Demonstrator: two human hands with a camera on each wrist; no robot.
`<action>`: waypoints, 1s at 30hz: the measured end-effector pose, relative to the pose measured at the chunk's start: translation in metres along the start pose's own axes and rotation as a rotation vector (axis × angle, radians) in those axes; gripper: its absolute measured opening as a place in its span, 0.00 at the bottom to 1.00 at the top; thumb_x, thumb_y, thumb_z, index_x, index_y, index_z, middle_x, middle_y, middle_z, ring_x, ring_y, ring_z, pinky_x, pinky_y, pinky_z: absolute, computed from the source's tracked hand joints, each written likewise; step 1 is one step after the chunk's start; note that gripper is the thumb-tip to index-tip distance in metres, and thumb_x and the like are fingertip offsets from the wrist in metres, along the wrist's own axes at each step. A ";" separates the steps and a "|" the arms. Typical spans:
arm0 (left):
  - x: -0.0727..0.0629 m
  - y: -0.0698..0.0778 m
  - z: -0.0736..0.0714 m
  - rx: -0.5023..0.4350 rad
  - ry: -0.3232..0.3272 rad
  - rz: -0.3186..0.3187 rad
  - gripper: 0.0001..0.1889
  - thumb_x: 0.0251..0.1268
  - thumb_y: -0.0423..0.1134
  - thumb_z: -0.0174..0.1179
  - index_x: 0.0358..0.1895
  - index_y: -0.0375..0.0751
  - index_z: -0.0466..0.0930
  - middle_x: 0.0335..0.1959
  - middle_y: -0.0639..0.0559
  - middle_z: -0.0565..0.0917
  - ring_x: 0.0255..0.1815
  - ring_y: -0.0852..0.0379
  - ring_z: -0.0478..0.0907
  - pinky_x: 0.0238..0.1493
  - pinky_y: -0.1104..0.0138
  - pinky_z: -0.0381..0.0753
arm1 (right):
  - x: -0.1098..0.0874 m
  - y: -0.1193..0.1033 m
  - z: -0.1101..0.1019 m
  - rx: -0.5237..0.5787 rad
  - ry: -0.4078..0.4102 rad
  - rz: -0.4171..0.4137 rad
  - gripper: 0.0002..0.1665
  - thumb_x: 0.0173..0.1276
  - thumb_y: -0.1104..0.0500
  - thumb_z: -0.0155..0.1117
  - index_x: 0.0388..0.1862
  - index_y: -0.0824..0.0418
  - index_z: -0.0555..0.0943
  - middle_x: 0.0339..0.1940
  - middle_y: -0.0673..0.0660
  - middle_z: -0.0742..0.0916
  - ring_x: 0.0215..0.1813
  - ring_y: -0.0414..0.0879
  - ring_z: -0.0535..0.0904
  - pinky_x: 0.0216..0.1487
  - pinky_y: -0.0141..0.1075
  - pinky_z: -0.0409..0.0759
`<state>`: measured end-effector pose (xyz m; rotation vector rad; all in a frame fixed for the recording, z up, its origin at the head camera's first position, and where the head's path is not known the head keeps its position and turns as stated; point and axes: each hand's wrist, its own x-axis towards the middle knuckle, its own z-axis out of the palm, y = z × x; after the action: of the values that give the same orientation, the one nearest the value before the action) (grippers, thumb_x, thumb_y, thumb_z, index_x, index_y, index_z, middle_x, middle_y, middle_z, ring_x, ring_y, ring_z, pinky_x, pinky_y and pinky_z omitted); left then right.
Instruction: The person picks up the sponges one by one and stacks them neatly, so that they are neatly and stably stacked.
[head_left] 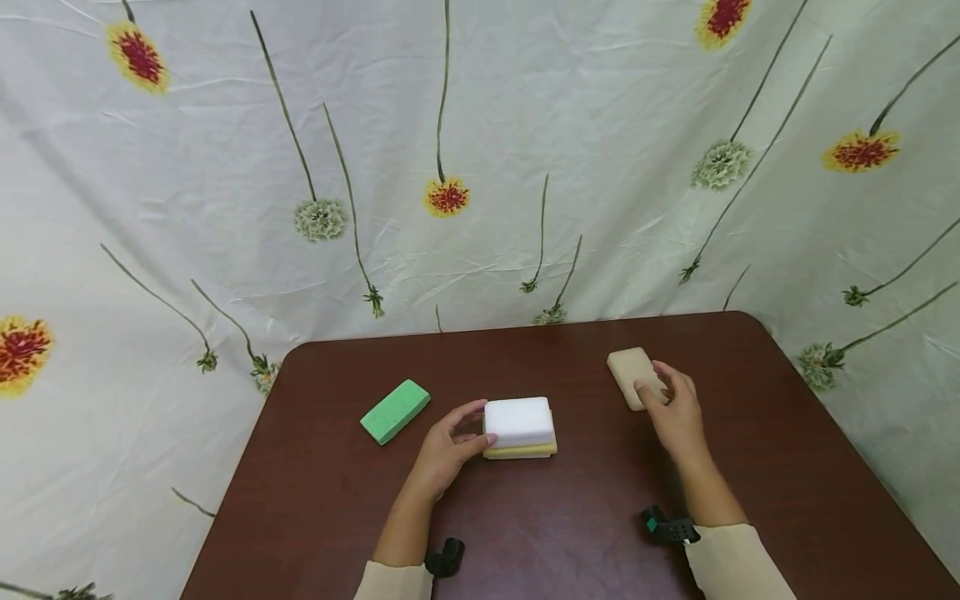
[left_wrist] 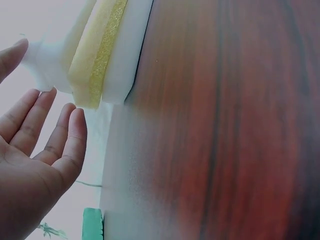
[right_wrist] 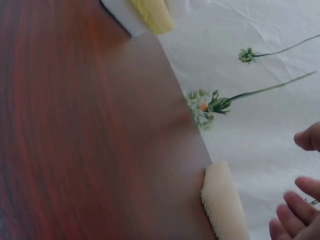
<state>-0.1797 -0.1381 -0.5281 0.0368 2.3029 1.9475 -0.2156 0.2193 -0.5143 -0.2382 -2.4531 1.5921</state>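
Observation:
Near the middle of the table, a white sponge (head_left: 517, 421) tops a stack, over a yellow sponge (left_wrist: 105, 55) and another white sponge (left_wrist: 125, 55) at the bottom. My left hand (head_left: 441, 457) pinches the top white sponge at its left end, thumb at the near corner and fingers at the far one. Farther right lies a beige sponge (head_left: 628, 373), flat on the table. Over its right side hovers my right hand (head_left: 678, 418), thumb and fingers spread; the right wrist view shows a gap between fingers and sponge.
A green sponge (head_left: 395, 412) lies at an angle left of the stack. The dark reddish-brown table (head_left: 570, 517) has rounded far corners, and a white flowered cloth (head_left: 375, 125) hangs behind it. Each wrist bears a black strap device (head_left: 670, 528).

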 end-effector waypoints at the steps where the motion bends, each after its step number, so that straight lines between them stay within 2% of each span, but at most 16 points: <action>1: 0.000 0.000 0.000 -0.001 -0.001 -0.003 0.30 0.58 0.39 0.74 0.65 0.54 0.79 0.61 0.44 0.81 0.51 0.47 0.83 0.52 0.65 0.80 | 0.001 0.001 -0.001 -0.016 0.005 0.012 0.37 0.73 0.50 0.64 0.75 0.61 0.67 0.74 0.64 0.67 0.74 0.61 0.65 0.74 0.52 0.65; 7: -0.001 0.003 0.000 -0.012 -0.015 -0.011 0.31 0.58 0.39 0.74 0.67 0.52 0.78 0.61 0.42 0.81 0.48 0.48 0.83 0.48 0.66 0.81 | 0.003 0.004 -0.004 -0.108 -0.005 0.102 0.48 0.71 0.45 0.65 0.81 0.60 0.57 0.81 0.65 0.56 0.78 0.67 0.58 0.73 0.61 0.63; 11: -0.001 0.003 0.001 0.008 -0.014 -0.010 0.30 0.57 0.39 0.75 0.66 0.54 0.79 0.61 0.43 0.80 0.50 0.48 0.83 0.51 0.65 0.81 | 0.005 0.009 -0.004 -0.166 -0.057 0.159 0.54 0.70 0.43 0.66 0.83 0.61 0.49 0.82 0.68 0.52 0.79 0.70 0.55 0.74 0.64 0.61; 17: -0.001 0.001 0.002 0.034 -0.027 -0.021 0.32 0.57 0.40 0.75 0.67 0.54 0.78 0.63 0.43 0.79 0.51 0.46 0.83 0.56 0.57 0.82 | 0.007 0.016 -0.002 -0.173 -0.125 0.211 0.60 0.70 0.44 0.66 0.84 0.64 0.42 0.81 0.73 0.49 0.77 0.74 0.56 0.73 0.65 0.63; 24: -0.002 0.000 0.001 0.049 -0.034 -0.032 0.32 0.57 0.41 0.75 0.68 0.54 0.77 0.64 0.44 0.78 0.52 0.45 0.83 0.57 0.55 0.82 | 0.009 0.020 0.000 -0.200 -0.143 0.227 0.60 0.69 0.44 0.66 0.83 0.66 0.42 0.80 0.75 0.51 0.74 0.73 0.59 0.70 0.64 0.66; 30: -0.002 0.002 0.001 0.040 -0.034 -0.022 0.33 0.57 0.39 0.75 0.68 0.53 0.77 0.63 0.43 0.79 0.52 0.46 0.83 0.57 0.57 0.82 | 0.011 0.023 0.001 -0.250 -0.141 0.222 0.59 0.68 0.46 0.67 0.83 0.68 0.45 0.79 0.77 0.52 0.75 0.74 0.55 0.69 0.66 0.65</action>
<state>-0.1776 -0.1375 -0.5264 0.0476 2.3108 1.8764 -0.2259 0.2305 -0.5348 -0.4665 -2.8222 1.4206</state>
